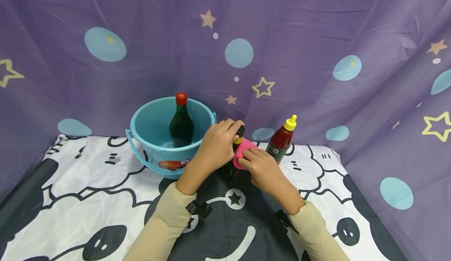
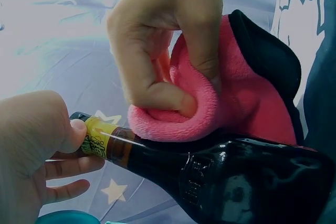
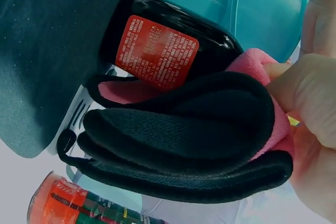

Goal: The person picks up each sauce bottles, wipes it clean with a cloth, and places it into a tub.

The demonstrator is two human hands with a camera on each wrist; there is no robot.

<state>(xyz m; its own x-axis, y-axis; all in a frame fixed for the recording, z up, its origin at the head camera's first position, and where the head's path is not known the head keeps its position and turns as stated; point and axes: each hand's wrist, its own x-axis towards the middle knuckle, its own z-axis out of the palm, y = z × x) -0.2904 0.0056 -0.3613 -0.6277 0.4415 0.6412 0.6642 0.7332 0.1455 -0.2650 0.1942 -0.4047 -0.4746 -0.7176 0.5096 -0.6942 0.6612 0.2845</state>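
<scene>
My left hand (image 1: 219, 143) pinches the neck of a dark glass bottle (image 2: 262, 182) at the frame's centre. Its red back label (image 3: 157, 51) shows a code beginning "WJ"; the yellow neck label (image 2: 98, 136) I cannot read. My right hand (image 1: 263, 169) grips a pink-and-black plush cloth (image 1: 242, 151), partly hiding this bottle. A light-blue plastic bucket (image 1: 151, 153), left of centre, contains a red-capped green bottle (image 1: 181, 126); at right is a yellow-nozzled red sauce bottle (image 1: 280, 139).

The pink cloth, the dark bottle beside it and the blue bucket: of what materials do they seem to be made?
Pink cloth: soft, matte pile fabric, probably microfibre, judging by its fuzzy surface and dark bound edge.
Dark bottle: glossy, likely glass, given its sharp highlights and embossed marks, though plastic is possible.
Blue bucket: probably smooth moulded plastic, with an even colour and soft sheen.
</scene>
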